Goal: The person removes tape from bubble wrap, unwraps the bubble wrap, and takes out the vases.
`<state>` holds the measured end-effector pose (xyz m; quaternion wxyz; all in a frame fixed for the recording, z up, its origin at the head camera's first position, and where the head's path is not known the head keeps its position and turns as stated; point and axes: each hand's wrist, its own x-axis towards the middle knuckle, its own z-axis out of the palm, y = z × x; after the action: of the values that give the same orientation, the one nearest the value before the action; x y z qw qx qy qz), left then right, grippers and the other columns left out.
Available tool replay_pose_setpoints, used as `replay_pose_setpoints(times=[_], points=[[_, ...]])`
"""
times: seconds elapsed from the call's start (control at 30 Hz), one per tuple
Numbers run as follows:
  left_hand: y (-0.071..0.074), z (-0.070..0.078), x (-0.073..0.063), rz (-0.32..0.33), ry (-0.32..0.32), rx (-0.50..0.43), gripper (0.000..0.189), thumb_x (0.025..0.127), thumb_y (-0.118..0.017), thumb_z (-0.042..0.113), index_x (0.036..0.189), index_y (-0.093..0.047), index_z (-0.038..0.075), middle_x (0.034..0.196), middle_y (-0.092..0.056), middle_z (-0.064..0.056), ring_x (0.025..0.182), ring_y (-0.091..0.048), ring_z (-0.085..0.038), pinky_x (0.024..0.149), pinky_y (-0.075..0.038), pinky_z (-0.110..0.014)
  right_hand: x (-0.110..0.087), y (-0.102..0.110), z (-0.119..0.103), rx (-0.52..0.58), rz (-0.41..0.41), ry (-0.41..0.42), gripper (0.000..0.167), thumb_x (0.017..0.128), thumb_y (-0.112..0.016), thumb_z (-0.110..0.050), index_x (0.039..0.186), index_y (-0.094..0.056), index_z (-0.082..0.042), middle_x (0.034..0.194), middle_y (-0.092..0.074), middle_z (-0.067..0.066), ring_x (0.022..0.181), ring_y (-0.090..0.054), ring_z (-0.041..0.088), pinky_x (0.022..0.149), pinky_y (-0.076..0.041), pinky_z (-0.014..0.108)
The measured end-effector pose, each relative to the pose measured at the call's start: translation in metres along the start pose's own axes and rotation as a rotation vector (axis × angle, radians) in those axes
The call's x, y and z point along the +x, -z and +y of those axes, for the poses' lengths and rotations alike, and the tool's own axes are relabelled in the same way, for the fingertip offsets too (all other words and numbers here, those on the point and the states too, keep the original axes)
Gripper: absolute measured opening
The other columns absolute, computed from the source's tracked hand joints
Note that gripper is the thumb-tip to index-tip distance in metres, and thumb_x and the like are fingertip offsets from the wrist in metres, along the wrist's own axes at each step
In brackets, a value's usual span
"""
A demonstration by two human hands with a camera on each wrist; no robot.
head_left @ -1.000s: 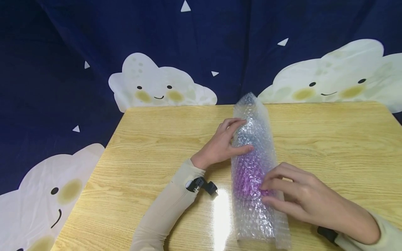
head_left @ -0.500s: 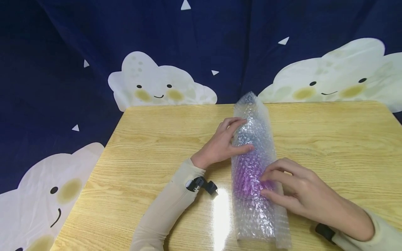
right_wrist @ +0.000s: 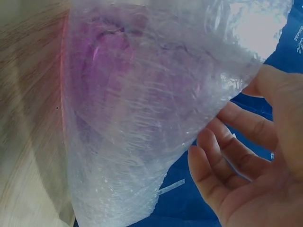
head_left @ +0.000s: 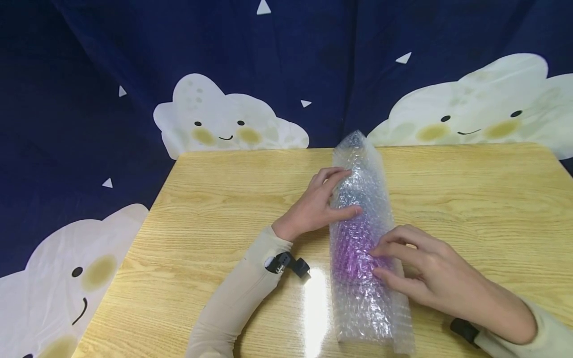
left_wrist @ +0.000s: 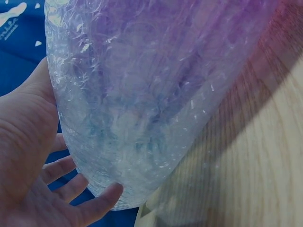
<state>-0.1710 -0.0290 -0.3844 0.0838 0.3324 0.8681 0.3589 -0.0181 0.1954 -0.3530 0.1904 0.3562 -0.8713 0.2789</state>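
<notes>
A long bubble-wrapped bundle lies on the table, its far end narrowing to a point. Through the bubble wrap shows a see-through item, purple near the middle and bluish farther away; its exact kind is hidden. My left hand rests on the far half from the left side, thumb and fingers spread. From the right, my right hand touches the wrap over the purple part with thumb and fingertips, a small gap between them. In the left wrist view, the left fingers lie along the bundle's side.
The wooden table ends at a dark blue curtain printed with white clouds. A loose flap of wrap lies along the bundle's near right side. Dark wrist cameras are strapped on both sleeves.
My right hand has shifted slightly up and away along the bundle, mostly in the first half second. My left hand and the bundle have stayed put.
</notes>
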Motion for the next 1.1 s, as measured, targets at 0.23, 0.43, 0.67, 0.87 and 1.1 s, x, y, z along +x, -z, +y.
replay_pose_setpoints(times=[0.23, 0.43, 0.67, 0.87, 1.1], points=[[0.0002, 0.001, 0.0001, -0.002, -0.003, 0.015, 0.086, 0.091, -0.074, 0.053, 0.162, -0.034, 0.025, 0.167, -0.027, -0.001, 0.153, -0.031, -0.021, 0.12, -0.045, -0.045, 0.0003, 0.0036, -0.0007, -0.013, -0.008, -0.024, 0.014, 0.09, -0.08, -0.03, 0.103, -0.079, -0.025, 0.109, -0.068, -0.016, 0.087, -0.063, -0.003, 0.07, -0.052, 0.006], [0.0003, 0.0014, -0.0006, -0.001, -0.002, 0.022, 0.086, 0.091, -0.074, 0.054, 0.162, -0.034, 0.025, 0.167, -0.027, 0.0, 0.151, -0.032, -0.02, 0.119, -0.046, -0.044, -0.0001, 0.001, -0.0015, 0.016, 0.006, -0.056, 0.02, 0.083, -0.085, -0.023, 0.102, -0.079, -0.022, 0.107, -0.068, -0.013, 0.087, -0.065, -0.001, 0.066, -0.052, 0.005], [0.0001, 0.0005, -0.0002, -0.001, -0.005, 0.031, 0.087, 0.091, -0.073, 0.055, 0.162, -0.033, 0.024, 0.167, -0.027, 0.0, 0.152, -0.031, -0.021, 0.12, -0.046, -0.044, -0.0004, 0.0006, -0.0015, 0.024, 0.007, -0.088, 0.028, 0.077, -0.09, -0.018, 0.102, -0.079, -0.021, 0.106, -0.068, -0.014, 0.08, -0.061, -0.003, 0.062, -0.049, 0.003], [0.0004, 0.0005, 0.0001, 0.001, -0.009, 0.037, 0.087, 0.091, -0.073, 0.055, 0.162, -0.033, 0.024, 0.167, -0.027, -0.001, 0.152, -0.031, -0.02, 0.12, -0.045, -0.044, 0.0004, 0.0004, -0.0001, 0.001, 0.012, -0.078, 0.028, 0.075, -0.087, -0.012, 0.1, -0.079, -0.022, 0.105, -0.068, -0.014, 0.082, -0.063, -0.002, 0.063, -0.05, 0.004], [0.0003, 0.0008, 0.0, 0.001, -0.007, 0.027, 0.086, 0.091, -0.073, 0.055, 0.162, -0.034, 0.025, 0.167, -0.027, -0.001, 0.151, -0.032, -0.02, 0.119, -0.046, -0.044, 0.0004, -0.0012, 0.0008, 0.003, 0.027, -0.069, 0.02, 0.081, -0.086, -0.015, 0.098, -0.079, -0.024, 0.104, -0.069, -0.014, 0.082, -0.064, -0.001, 0.064, -0.052, 0.005]])
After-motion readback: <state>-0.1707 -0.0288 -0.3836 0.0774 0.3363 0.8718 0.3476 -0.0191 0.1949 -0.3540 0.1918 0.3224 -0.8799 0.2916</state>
